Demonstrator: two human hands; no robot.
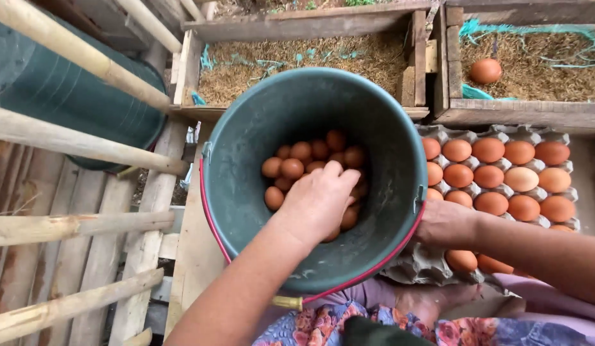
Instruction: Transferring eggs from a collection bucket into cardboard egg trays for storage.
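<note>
two hands busy here, so starting closest to me: the green bucket (246,160) sits tipped against my lap, mouth up toward me, which keeps the brown eggs (304,160) pooled at the bottom where i can reach them. my left hand (320,202) is down inside, fingers curled over the pile and touching a few eggs; can't tell from this angle whether it's actually closed around one, since the palm hides whatever is under it. my right hand (446,223) is pressed flat against the outer wall of the bucket near the handle lug, not gripping anything, just bracing it so it doesn't roll. the red handle (211,218) hangs slack around the rim. just beside the bucket on my right is the grey egg tray (425,264), nearly full, kept close so the reach is short. further off are the wooden nest boxes (304,29) lined with husk bedding, and the right one has a single egg (486,70) lying in it.
</note>
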